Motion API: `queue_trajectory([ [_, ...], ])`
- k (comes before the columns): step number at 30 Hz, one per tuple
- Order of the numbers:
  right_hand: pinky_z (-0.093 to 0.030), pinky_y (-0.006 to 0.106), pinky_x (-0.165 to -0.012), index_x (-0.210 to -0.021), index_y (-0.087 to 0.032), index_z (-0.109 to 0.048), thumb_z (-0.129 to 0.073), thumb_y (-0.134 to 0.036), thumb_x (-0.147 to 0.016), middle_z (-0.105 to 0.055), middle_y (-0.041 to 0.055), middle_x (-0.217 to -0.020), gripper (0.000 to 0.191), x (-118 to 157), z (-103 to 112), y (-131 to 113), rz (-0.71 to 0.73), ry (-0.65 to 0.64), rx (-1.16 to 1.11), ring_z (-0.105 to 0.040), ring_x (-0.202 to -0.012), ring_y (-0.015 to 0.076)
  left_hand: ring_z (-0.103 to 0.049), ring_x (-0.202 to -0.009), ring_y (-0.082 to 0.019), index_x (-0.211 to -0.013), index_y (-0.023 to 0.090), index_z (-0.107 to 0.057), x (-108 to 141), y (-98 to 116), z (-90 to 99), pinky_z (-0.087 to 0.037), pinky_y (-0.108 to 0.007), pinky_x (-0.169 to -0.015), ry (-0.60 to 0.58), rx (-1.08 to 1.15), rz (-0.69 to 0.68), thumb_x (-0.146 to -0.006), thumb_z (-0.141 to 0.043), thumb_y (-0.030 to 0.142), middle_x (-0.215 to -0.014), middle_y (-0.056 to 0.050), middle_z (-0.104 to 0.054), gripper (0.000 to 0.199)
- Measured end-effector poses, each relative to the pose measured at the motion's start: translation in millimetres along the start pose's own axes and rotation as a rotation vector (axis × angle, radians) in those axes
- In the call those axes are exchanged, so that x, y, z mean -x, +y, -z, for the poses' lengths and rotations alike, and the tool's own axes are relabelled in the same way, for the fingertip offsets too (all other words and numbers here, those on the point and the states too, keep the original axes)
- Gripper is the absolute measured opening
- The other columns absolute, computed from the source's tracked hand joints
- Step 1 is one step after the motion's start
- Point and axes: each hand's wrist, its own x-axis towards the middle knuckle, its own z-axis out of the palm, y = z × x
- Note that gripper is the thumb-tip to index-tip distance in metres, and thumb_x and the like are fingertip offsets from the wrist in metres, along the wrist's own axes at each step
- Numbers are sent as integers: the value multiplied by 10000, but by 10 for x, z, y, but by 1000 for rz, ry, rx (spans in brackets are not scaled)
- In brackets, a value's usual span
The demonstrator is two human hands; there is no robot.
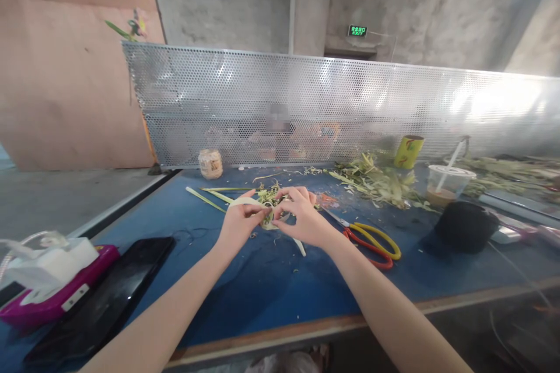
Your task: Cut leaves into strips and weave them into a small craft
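Nearest the camera, the person's two forearms (170,309) reach in from the lower edge over a blue table (254,285), which a perforated metal screen (245,87) closes off at the far side. A broad heap of green leaves (376,180) lies right of centre, against the foot of the screen; a dark phone (109,291) rests at the near left, beside a magenta power strip (48,303). Scissors (352,226) with one yellow and one red handle lie just beyond the right forearm, and a lidded cup (444,186) with a straw stands further right. Smaller again are the hands, meeting over the middle of the table: the left hand (242,218) pinches a pale strip (268,225) between thumb and forefinger, while the right hand (301,215) has its thumb and forefinger at the strip's other side — whether they are closed on it, I cannot tell. A jar (210,164) stands near the screen, thin stalks (205,198) lie left of the hands, and green scraps (268,193) show just behind the fingers. The strip itself curves into a small loop between the fingertips, so the step in hand looks like bending or shaping it — fine work, where the next move calls for a steady left pinch and light right fingers.
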Motion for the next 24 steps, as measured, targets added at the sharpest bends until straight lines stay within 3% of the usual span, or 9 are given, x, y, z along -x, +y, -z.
queue_trajectory([
  [4, -239, 379, -824, -665, -197, -557, -573, -236, -713, -505, 29, -1043, 64, 4, 17, -5, -14, 34, 35, -370, -1005, 209, -398, -1169, -250, -563, 198, -676, -5, 39, 22, -288, -345, -956, 26, -131, -118, -656, -578, 293, -598, -61, -657, 165],
  [7, -236, 380, -826, -658, -191, -546, -576, -247, -713, -512, 34, -1024, 84, 2, -1, -5, -17, 44, 38, -376, -1001, 208, -368, -1190, -250, -556, 190, -668, 4, 28, 10, -300, -345, -940, -5, -109, -108, -660, -575, 302, -597, -64, -656, 179],
  [10, -240, 375, -832, -653, -189, -531, -597, -266, -701, -516, 31, -1009, 112, 0, -55, -22, 13, 20, 30, -382, -996, 207, -385, -1173, -244, -593, 183, -671, 12, -14, -27, -282, -352, -951, -54, 9, -42, -648, -588, 276, -587, -49, -654, 136],
  [13, -267, 363, -829, -762, -207, -520, -614, -307, -685, -498, 42, -1042, 157, -12, -104, -35, -8, 54, 16, -387, -1001, 211, -538, -971, -222, -568, 171, -643, 9, -48, -62, -287, -347, -947, -70, 214, 59, -624, -621, 260, -518, -17, -621, 107],
  [17, -321, 372, -812, -989, -204, -434, -596, -416, -665, -473, 81, -1033, 420, -44, -129, 22, -228, 215, -109, -421, -967, 219, -587, -668, -149, -710, 125, -633, 1, -13, -68, -430, -285, -707, 40, 556, 263, -541, -701, 252, -574, -6, -637, 222],
  [20, -385, 330, -705, -1021, -184, -399, -555, -453, -687, -507, 34, -823, 456, -58, -155, 96, -372, 115, -325, -481, -744, 159, -580, -591, -109, -875, 103, -592, 3, 59, -52, -438, -234, -607, 112, 732, 346, -516, -723, 204, -612, 6, -654, 396],
  [24, -416, 285, -638, -1123, -196, -368, -624, -450, -635, -526, 4, -756, 606, -45, -207, 105, -310, -62, -525, -471, -634, 118, -592, -591, -101, -1043, 91, -520, 21, 118, -47, -445, -215, -589, 82, 807, 343, -538, -719, 172, -638, -2, -670, 549],
])
